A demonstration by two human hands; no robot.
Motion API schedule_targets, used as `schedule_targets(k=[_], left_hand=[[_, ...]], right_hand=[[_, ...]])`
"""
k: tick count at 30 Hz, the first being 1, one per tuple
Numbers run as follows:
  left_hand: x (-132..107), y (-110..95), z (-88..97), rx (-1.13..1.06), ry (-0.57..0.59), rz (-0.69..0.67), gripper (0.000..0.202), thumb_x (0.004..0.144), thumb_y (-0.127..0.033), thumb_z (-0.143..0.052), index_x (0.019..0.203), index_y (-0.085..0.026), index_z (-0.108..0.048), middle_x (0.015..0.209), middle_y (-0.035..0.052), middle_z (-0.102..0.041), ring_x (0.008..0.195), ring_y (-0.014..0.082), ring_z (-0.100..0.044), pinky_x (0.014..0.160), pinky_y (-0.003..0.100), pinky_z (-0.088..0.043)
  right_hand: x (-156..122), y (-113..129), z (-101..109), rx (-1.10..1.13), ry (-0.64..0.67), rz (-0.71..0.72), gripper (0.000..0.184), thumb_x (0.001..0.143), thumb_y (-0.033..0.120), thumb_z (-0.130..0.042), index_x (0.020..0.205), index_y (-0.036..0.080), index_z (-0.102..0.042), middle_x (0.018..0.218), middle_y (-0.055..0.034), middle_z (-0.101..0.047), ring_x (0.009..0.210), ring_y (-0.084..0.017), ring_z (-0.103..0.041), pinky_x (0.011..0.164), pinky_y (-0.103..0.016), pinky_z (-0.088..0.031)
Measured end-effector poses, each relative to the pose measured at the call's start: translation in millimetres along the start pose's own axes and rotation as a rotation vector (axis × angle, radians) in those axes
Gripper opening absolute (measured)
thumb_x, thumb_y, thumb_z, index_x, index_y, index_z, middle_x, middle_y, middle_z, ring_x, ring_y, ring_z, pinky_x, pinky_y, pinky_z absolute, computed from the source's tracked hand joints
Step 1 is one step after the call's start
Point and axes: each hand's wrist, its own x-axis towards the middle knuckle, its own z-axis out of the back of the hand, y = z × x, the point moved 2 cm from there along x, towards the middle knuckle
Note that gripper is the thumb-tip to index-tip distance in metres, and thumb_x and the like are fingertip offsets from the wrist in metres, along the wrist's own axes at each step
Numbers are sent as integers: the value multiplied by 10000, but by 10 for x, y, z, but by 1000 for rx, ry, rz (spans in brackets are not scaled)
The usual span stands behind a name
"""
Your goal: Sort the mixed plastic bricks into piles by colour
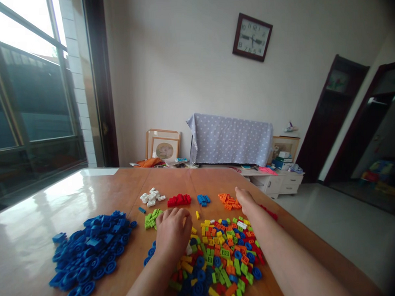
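Head view, with all places told from the mixed pile of bricks (225, 253):

1. The mixed pile lies on the table (142, 258), in front of the person; its near left part is partly hidden by the left forearm.
2. The left hand (173, 227) is at the far left edge of the mixed pile, its fingers bent downward. The fingertips are hidden, so I cannot tell how wide the grip is, or whether it has hold of a brick.
3. The right hand (244, 200) is just beyond the far side of the mixed pile. Mostly its back is visible; I cannot tell its grip either.
4. Beyond the mixed pile are the orange group (228, 201) and the small blue group (203, 200); toward its far left are the red group (179, 200), white group (152, 197) and green group (152, 218).
5. In my judgement, it is good to pinch one brick at a time and lift it clear of the mixed pile, so its neighbours do not scatter.
6. The right forearm passes above the right edge of the mixed pile; a sleeveless, high path seems safer there.
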Motion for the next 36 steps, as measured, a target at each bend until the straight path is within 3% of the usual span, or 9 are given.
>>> schedule_targets(k=[6,24,36], left_hand=[[-5,24,-16,0,2,-12,212,938,-334,-475,859,-256,-656,918,29,-698,952,227,-569,907,391,-329],[-3,15,-16,-15,3,-12,187,922,-324,-501,852,-268,-665,896,24,-692,944,223,-571,907,378,-335],[-8,-75,66,-11,24,28,193,921,-285,-501,829,-250,-667,880,27,-682,940,222,-565,915,386,-337]], right_hand=[[-22,47,-39,-23,17,-66,546,838,469,-559,1220,94,-663,1257,-236,-648,1101,-295,-650,830,-339,-526],[-15,-29,-82,-15,30,-102,493,829,464,-575,1141,96,-680,1106,-213,-705,994,-271,-689,756,-319,-541],[-234,149,-115,74,58,0,416,818,435,-615,1083,133,-724,947,-180,-741,972,-306,-690,767,-354,-546]])
